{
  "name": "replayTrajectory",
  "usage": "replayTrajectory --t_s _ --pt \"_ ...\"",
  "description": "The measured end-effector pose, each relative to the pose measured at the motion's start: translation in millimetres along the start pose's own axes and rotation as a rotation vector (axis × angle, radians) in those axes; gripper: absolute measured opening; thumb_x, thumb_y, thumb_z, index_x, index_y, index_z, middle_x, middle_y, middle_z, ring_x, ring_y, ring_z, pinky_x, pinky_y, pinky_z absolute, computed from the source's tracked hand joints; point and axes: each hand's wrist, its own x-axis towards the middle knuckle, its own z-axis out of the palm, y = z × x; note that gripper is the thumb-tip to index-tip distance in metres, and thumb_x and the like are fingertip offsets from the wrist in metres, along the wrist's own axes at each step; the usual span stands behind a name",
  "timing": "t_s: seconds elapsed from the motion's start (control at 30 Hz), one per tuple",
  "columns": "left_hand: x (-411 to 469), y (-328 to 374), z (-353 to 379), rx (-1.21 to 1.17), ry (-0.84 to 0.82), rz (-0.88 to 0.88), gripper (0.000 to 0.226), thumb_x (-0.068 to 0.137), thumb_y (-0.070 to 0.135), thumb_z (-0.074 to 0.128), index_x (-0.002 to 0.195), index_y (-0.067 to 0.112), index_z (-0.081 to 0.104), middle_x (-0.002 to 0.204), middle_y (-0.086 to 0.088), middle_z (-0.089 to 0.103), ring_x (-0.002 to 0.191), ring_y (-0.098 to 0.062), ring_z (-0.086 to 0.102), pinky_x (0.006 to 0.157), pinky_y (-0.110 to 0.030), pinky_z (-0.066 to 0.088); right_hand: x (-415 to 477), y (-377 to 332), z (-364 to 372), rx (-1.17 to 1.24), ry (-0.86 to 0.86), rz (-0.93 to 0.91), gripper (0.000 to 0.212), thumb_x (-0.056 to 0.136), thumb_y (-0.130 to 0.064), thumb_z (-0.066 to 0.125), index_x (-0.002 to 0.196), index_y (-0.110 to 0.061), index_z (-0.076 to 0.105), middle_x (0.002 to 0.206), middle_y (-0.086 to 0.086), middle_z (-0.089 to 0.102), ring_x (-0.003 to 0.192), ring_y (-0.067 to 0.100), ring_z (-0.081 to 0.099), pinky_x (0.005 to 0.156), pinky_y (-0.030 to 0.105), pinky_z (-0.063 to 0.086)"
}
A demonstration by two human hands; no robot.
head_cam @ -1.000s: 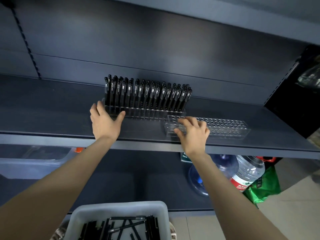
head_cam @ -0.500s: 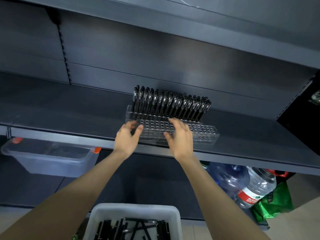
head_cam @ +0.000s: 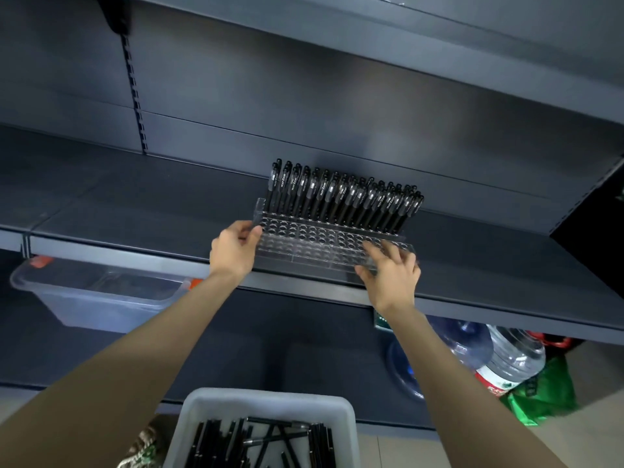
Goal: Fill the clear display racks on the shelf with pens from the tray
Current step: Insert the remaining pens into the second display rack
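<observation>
- The left hand [head_cam: 233, 253] is gripping the left end of the empty rack [head_cam: 320, 255], fingers curled round it.
- The right hand [head_cam: 393, 276] is clasping the right end, with its fingers lying over the holes and its thumb pressing the front edge.
- That rack is sitting near the front of the shelf [head_cam: 135, 211], right against the full rack [head_cam: 260, 211]; the clear edges are blurring together.
- Pens [head_cam: 341, 197] are standing upright in the full rack.
- The tray [head_cam: 270, 405] is running off the bottom edge, with loose pens [head_cam: 270, 444] lying jumbled inside.
- Bottles [head_cam: 506, 359] are showing under the shelf, partly hidden.
</observation>
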Motion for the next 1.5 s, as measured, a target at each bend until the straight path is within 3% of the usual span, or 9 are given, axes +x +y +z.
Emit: replayTrajectory --t_s 0.27,0.4,0.7,0.93,1.13,1.27,1.33,1.4,1.5 --pt "-2.6 4.0 -7.3 0.069 -0.084 -0.023 0.041 0.095 0.034 0.050 0.130 0.012 0.050 0.120 -0.006 0.062 0.113 -0.026 0.055 0.098 -0.036 0.042 0.7 -5.6 -6.5 -0.022 -0.086 0.013 0.053 0.096 -0.036 0.050 0.145 -0.033 0.031 0.155 0.002 0.023 0.138 0.030 0.017 0.112 0.045 0.015" --pt "-14.5 7.3 -18.3 0.077 -0.086 -0.001 0.056 0.094 0.036 0.051 0.141 0.011 0.035 0.138 -0.010 0.047 0.125 -0.027 0.046 0.105 -0.040 0.038 -14.0 -13.6 -12.2 0.055 -0.086 0.003 0.063 0.095 -0.034 0.052 0.149 -0.028 0.020 0.159 0.000 0.013 0.143 0.028 0.011 0.115 0.045 0.011" --pt "-118.0 -38.8 -55.6 0.262 -0.146 0.099 0.050 0.091 0.035 0.056 0.134 0.011 0.045 0.133 -0.011 0.050 0.122 -0.029 0.046 0.101 -0.041 0.039 -103.3 -30.9 12.7 0.148 -0.157 -0.103 0.051 0.093 -0.027 0.057 0.140 -0.019 0.039 0.146 0.002 0.039 0.133 0.026 0.031 0.105 0.039 0.025" --pt "-225.0 -156.7 -71.3 0.493 -0.299 -0.057 0.053 0.091 0.036 0.052 0.136 0.010 0.042 0.134 -0.013 0.043 0.124 -0.036 0.039 0.100 -0.047 0.035 -209.5 -34.7 99.4 0.155 -0.423 -0.088 0.048 0.093 -0.024 0.055 0.138 -0.016 0.042 0.141 0.005 0.045 0.128 0.027 0.037 0.104 0.035 0.028" --pt "-279.0 -230.8 -64.8 0.595 -0.294 -0.085 0.066 0.079 0.022 0.072 0.132 -0.007 0.043 0.131 -0.029 0.044 0.118 -0.046 0.044 0.089 -0.052 0.046 -282.2 -36.7 177.7 0.216 -0.694 0.012 0.046 0.093 -0.023 0.055 0.136 -0.012 0.045 0.139 0.008 0.048 0.130 0.029 0.040 0.109 0.037 0.031" --pt "-299.6 -259.7 -48.1 0.545 -0.268 -0.125 0.073 0.084 0.024 0.066 0.140 -0.006 0.030 0.141 -0.027 0.036 0.129 -0.045 0.036 0.099 -0.053 0.041 -303.7 -45.2 215.1 0.310 -0.802 0.160 0.045 0.091 -0.016 0.057 0.134 -0.010 0.046 0.133 0.011 0.054 0.126 0.029 0.047 0.102 0.035 0.040" --pt "-302.5 -263.5 -41.3 0.474 -0.208 -0.174 0.069 0.088 0.031 0.057 0.142 -0.003 0.030 0.139 -0.025 0.039 0.123 -0.044 0.043 0.091 -0.049 0.046 -305.9 -49.8 229.6 0.368 -0.831 0.253 0.045 0.090 -0.020 0.060 0.132 -0.011 0.047 0.128 0.011 0.057 0.119 0.028 0.054 0.098 0.036 0.045" --pt "-303.5 -263.0 -38.1 0.430 -0.176 -0.204 0.067 0.088 0.039 0.044 0.140 0.000 0.034 0.130 -0.025 0.048 0.106 -0.044 0.055 0.073 -0.046 0.052 -302.1 -52.0 243.8 0.403 -0.830 0.323 0.042 0.089 -0.025 0.063 0.126 -0.011 0.049 0.119 0.010 0.062 0.107 0.027 0.061 0.092 0.040 0.050" --pt "-304.4 -264.5 -36.8 0.396 -0.135 -0.213 0.066 0.087 0.041 0.040 0.140 0.002 0.037 0.115 -0.026 0.059 0.086 -0.044 0.063 0.061 -0.042 0.053 -292.9 -55.8 258.6 0.418 -0.782 0.409 0.039 0.086 -0.026 0.067 0.118 -0.007 0.053 0.113 0.010 0.061 0.104 0.024 0.060 0.090 0.034 0.048"
